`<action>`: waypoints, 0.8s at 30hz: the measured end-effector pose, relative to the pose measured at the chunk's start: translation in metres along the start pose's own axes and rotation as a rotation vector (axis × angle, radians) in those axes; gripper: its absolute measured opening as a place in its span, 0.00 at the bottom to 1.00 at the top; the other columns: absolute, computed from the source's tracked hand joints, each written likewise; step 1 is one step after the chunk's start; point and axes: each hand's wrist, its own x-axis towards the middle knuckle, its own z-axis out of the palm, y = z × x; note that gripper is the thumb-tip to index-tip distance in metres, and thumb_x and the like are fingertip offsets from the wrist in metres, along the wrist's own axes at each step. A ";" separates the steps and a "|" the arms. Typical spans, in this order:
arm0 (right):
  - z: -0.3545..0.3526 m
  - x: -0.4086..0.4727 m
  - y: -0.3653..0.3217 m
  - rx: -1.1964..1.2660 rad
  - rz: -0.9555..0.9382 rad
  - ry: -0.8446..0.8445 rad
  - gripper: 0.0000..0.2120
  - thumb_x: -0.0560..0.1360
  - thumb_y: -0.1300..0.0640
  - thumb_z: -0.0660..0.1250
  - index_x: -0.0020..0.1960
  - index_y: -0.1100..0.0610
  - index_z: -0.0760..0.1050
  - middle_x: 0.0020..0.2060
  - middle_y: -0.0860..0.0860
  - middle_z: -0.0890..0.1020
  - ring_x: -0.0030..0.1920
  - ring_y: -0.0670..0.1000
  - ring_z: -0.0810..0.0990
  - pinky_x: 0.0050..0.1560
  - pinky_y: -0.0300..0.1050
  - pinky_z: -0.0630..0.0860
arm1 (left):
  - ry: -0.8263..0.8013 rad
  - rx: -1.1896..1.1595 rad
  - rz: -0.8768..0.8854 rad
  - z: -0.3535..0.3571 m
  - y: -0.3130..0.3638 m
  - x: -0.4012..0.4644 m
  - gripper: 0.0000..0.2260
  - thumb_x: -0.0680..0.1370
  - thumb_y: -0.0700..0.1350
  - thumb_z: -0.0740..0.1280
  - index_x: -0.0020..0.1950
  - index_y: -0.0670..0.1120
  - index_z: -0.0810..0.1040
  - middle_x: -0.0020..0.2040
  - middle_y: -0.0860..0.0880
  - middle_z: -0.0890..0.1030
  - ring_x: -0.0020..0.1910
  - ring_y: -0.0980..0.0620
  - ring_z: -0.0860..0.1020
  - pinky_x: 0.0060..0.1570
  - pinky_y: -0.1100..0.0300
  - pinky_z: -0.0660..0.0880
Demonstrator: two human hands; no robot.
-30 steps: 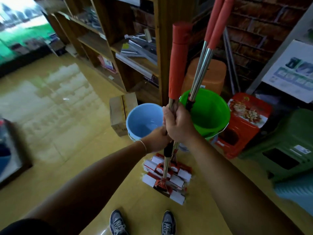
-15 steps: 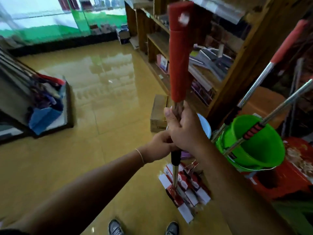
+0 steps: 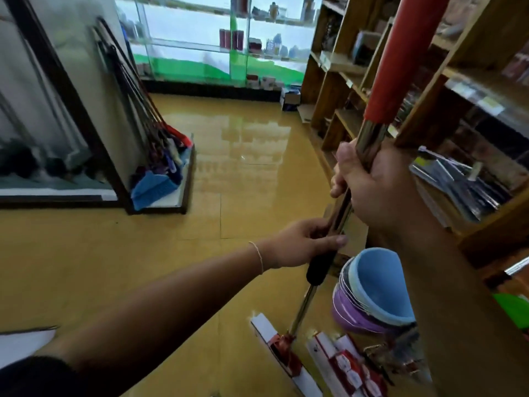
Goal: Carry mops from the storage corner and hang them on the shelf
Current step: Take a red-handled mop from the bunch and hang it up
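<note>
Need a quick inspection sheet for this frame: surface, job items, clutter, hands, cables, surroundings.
Surface: glossy yellow tiled floor, reflecting the window.
Job's things: mop handle, metal with a red grip on top, tilted; its boxed mop head is low over the floor, contact not clear. More boxed mop heads lie beside it.
Clutter: stacked buckets, blue inside, purple below; green bucket edge.
Grippers: left hand grips the handle above the black collar; right hand grips it higher up.
Cables: nothing seen.
Surroundings: wooden shelf on the right; rack of mops leaning at left; glass cabinet behind.
</note>
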 end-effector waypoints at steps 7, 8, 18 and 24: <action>0.077 0.048 -0.035 0.032 -0.145 -0.121 0.13 0.82 0.49 0.59 0.47 0.58 0.69 0.31 0.50 0.75 0.34 0.53 0.79 0.41 0.58 0.80 | 0.142 0.071 0.029 -0.087 0.005 -0.047 0.26 0.76 0.58 0.65 0.55 0.33 0.73 0.51 0.29 0.76 0.50 0.36 0.78 0.60 0.33 0.70; 0.087 0.055 -0.040 0.044 -0.170 -0.138 0.14 0.83 0.51 0.58 0.47 0.62 0.69 0.32 0.52 0.75 0.34 0.53 0.78 0.40 0.54 0.80 | 0.173 0.074 0.021 -0.099 0.007 -0.053 0.26 0.76 0.58 0.66 0.56 0.33 0.74 0.52 0.28 0.76 0.51 0.36 0.79 0.61 0.34 0.71; 0.196 0.158 -0.064 0.174 -0.335 -0.403 0.15 0.82 0.51 0.58 0.49 0.64 0.69 0.34 0.54 0.75 0.36 0.55 0.79 0.42 0.50 0.80 | 0.402 0.126 -0.046 -0.232 0.018 -0.099 0.17 0.80 0.48 0.65 0.59 0.35 0.75 0.57 0.34 0.79 0.58 0.40 0.79 0.62 0.50 0.76; 0.269 0.237 -0.065 0.271 -0.394 -0.509 0.12 0.82 0.53 0.58 0.47 0.62 0.68 0.33 0.53 0.74 0.34 0.54 0.78 0.41 0.51 0.80 | 0.569 0.183 -0.106 -0.328 0.008 -0.098 0.17 0.78 0.52 0.67 0.57 0.39 0.77 0.55 0.37 0.80 0.56 0.42 0.80 0.55 0.54 0.79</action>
